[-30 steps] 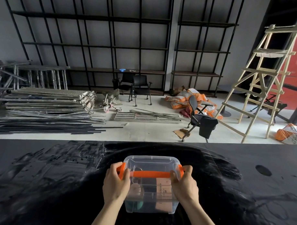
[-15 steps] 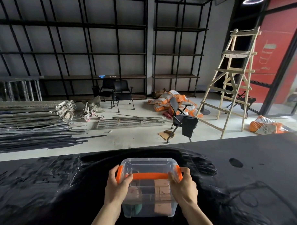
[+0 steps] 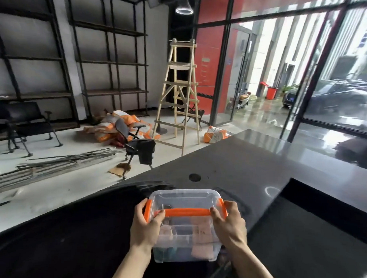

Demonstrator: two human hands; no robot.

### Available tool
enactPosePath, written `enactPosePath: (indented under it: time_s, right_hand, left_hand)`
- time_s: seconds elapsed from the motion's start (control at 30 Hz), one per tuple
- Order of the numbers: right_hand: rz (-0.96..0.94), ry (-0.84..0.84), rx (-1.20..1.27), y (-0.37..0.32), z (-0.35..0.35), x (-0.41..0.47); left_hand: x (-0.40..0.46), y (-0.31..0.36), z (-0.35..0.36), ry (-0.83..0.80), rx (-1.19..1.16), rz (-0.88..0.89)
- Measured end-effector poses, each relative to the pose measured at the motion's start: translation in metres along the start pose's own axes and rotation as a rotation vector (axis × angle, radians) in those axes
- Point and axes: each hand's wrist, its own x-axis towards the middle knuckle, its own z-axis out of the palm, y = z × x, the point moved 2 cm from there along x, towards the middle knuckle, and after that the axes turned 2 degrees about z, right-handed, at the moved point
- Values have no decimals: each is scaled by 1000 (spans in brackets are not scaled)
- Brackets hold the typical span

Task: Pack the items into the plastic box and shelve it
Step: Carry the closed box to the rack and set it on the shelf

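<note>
Box packed & lidded, carry to shelf

Left hand (image 3: pixel 144 228) & right hand (image 3: pixel 230 225) each grip an end of the plastic box (image 3: pixel 185 226) over the near bench (image 3: pixel 250 162); keep it level w/ thumbs on the orange handle (image 3: pixel 187 212), then head for the shelving (image 3: pixel 110 61), far left.

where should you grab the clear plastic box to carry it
By its two short ends, one hand from each side, at the orange latches, as the left hand and right hand do now. The plastic box is wide and loaded.
</note>
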Motion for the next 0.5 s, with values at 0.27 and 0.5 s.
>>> enactPosePath:
  time_s: [0.27, 0.5]
  right_hand:
    - [200, 315, 60, 80, -118, -23]
    - [287, 558, 124, 191, -214, -69]
  left_hand:
    - [-50, 3, 128, -334, 41, 44]
    - [-141, -31, 247, -607, 98, 157]
